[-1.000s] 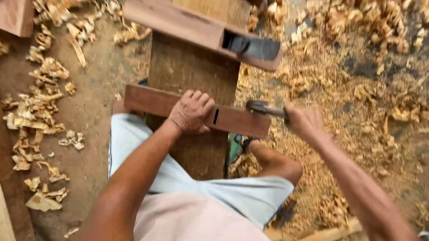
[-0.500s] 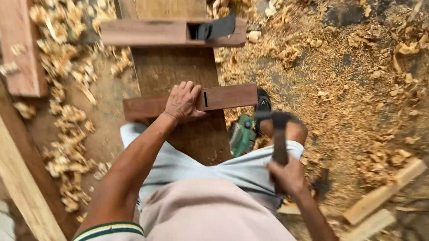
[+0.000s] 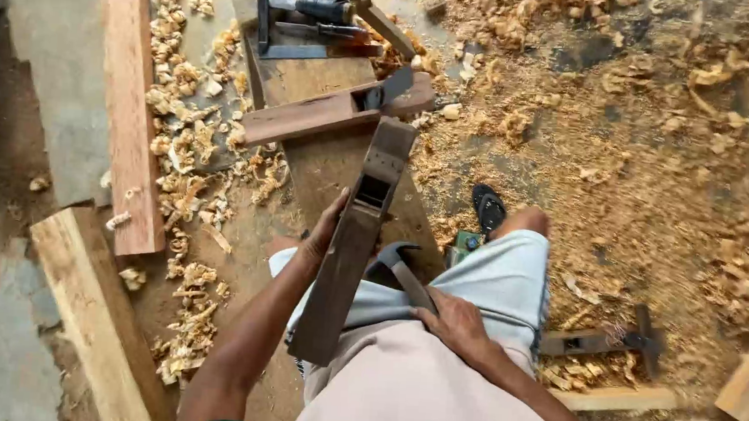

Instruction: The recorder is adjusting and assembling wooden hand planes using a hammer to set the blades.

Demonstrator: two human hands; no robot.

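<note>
My left hand [image 3: 326, 234] grips a long wooden hand plane [image 3: 351, 243] at its middle and holds it lifted, pointing away from me, above the dark workbench plank [image 3: 325, 169]. My right hand [image 3: 458, 322] rests on my lap, closed on the handle of a claw hammer [image 3: 401, 267] whose dark head sits beside the plane. A second wooden plane [image 3: 328, 114] lies across the plank farther away.
A metal try square [image 3: 303, 32] lies at the plank's far end. Reddish and pale boards [image 3: 128, 112] lie on the left among curled shavings. Sawdust covers the ground on the right, with a dark tool [image 3: 603, 340] and wood offcuts there. My sandalled foot [image 3: 487, 210] is beside the plank.
My left hand has lifted the plane off the plank and turned it lengthwise. My right hand has drawn the hammer back onto my lap. The view has tilted up along the bench.
</note>
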